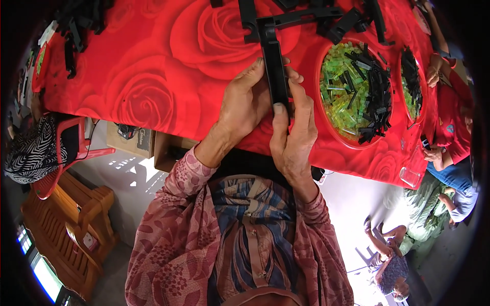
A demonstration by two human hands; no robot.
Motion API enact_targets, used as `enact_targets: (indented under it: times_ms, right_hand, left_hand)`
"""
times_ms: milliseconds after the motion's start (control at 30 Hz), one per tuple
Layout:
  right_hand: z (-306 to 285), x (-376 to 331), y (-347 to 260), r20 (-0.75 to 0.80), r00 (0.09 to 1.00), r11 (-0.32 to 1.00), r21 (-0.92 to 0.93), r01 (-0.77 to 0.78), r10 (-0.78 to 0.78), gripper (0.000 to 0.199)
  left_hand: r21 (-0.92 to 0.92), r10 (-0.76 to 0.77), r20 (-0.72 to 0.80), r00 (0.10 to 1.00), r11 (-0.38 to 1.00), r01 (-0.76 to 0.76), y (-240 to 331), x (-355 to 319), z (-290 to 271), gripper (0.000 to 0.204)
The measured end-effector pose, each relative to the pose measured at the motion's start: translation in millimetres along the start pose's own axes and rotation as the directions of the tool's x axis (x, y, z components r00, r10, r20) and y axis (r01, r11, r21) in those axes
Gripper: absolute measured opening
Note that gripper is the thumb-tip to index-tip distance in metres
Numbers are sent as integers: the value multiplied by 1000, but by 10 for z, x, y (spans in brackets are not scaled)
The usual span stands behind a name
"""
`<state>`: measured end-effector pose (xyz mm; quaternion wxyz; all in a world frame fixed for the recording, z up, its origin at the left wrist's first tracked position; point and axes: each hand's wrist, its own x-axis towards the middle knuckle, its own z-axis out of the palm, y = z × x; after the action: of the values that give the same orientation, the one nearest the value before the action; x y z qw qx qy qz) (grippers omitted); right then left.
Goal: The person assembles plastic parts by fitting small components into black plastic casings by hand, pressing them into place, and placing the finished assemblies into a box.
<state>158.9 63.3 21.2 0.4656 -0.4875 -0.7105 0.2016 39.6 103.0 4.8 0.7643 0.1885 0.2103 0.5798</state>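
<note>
Between my two hands is a long, narrow black plastic piece (275, 66) with raised side edges, held lengthwise over the table's front part. My left hand (244, 97) grips its left side, thumb along the edge. My right hand (296, 122) holds the right side, its thumb pressing near the lower end and its fingers partly behind. The far end of the piece reaches up to more black plastic pieces (306, 18) lying at the back. To the right sits a round red tray (322, 115) full of small yellow-green translucent parts and small black parts.
A red rose-patterned cloth (148, 97) covers the table. Black pieces (76, 25) pile at the far left. A second tray (412, 86) stands at the right, near a person in red (454, 117). A red chair (76, 137) and wooden bench (66, 229) are at left.
</note>
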Motion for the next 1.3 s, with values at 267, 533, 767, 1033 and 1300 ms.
enact_targets:
  times_ms: [267,533,767,1033,1300]
  right_hand:
    - [-13,12,-81,163,980,978,-191,-83,115,62]
    - [3,-2,-4,139,988,969,-246,-25,61,59]
    - [52,-73,50,219,976,953,-293,73,-7,54]
    - [28,-44,76,278,960,954,-295,55,30,51]
    - [47,-75,37,259,965,953,-298,48,33,51]
  left_hand:
    - [-47,-71,-65,995,997,68,5,-40,30,38]
    - [90,-68,5,998,994,67,3,-43,4,47]
    - [83,-23,-122,992,996,34,79,97,-6,45]
    - [14,18,-21,1000,1000,-18,114,230,-118,37]
    - [82,-21,-20,1000,996,22,68,187,-196,39]
